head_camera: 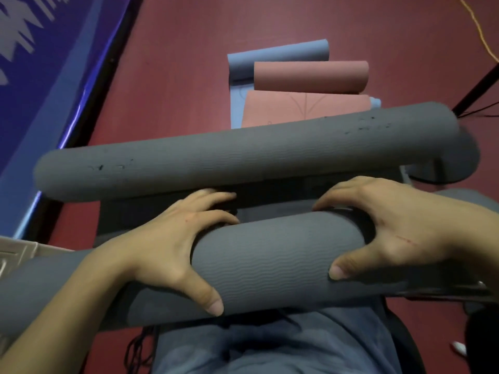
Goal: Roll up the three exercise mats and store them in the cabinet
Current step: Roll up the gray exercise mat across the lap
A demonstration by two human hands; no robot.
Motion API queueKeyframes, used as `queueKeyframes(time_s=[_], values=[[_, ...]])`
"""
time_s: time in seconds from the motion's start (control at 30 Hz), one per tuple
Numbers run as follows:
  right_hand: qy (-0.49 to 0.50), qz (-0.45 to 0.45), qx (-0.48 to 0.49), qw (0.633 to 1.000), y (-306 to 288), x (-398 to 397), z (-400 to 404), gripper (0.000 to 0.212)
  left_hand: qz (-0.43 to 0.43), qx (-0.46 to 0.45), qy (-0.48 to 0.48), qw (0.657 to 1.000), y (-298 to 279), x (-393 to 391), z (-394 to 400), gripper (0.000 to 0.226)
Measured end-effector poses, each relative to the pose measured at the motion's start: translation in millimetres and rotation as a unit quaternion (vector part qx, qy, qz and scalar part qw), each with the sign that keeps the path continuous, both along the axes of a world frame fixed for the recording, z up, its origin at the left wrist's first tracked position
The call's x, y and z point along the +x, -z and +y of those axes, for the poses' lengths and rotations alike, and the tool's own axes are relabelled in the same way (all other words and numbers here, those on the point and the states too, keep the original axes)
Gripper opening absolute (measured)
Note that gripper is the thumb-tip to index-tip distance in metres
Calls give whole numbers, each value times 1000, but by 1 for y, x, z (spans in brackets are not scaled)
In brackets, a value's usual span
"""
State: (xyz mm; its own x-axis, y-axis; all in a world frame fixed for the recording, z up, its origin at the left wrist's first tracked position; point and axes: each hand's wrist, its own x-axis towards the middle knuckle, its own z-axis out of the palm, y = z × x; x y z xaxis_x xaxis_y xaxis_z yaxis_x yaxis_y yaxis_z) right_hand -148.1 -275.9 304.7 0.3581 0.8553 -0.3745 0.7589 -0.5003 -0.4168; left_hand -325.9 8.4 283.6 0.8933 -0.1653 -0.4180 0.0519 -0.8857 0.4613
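A grey exercise mat (275, 255) is rolled from both ends. Its near roll lies across my lap, and its far roll (243, 155) runs across the middle of the view. My left hand (172, 238) grips the near roll, fingers over its far side and thumb on the near side. My right hand (391, 228) grips the same roll further right, fingers curled over a black band around it. Beyond lie a pink mat (310, 76) and a blue mat (272, 56), each partly rolled at the far end and stacked on the red floor.
A blue banner with a black edge (54, 85) runs along the left. A yellow cord (480, 31) and a black stand leg (478, 87) are at the right. A pale box corner (19, 252) sits at lower left. Red floor (175, 76) surrounds the mats.
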Motion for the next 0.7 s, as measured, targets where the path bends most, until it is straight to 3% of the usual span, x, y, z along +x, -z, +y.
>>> queueKeyframes(time_s=[0.17,0.27,0.43,0.6,0.7], values=[[10,-41,2,999,3,5,-6,105,-62,-48,-48,996,1,-6,12,105],[26,-55,29,998,2,10,-4,91,-123,-49,-63,989,1,-5,17,86],[50,-158,55,985,1,2,17,62,-251,-25,-110,961,3,5,24,49],[77,-184,13,980,8,8,34,51,-192,27,-132,972,0,15,26,51],[103,-180,-1,978,7,10,42,43,-141,79,-136,977,-12,14,20,67]])
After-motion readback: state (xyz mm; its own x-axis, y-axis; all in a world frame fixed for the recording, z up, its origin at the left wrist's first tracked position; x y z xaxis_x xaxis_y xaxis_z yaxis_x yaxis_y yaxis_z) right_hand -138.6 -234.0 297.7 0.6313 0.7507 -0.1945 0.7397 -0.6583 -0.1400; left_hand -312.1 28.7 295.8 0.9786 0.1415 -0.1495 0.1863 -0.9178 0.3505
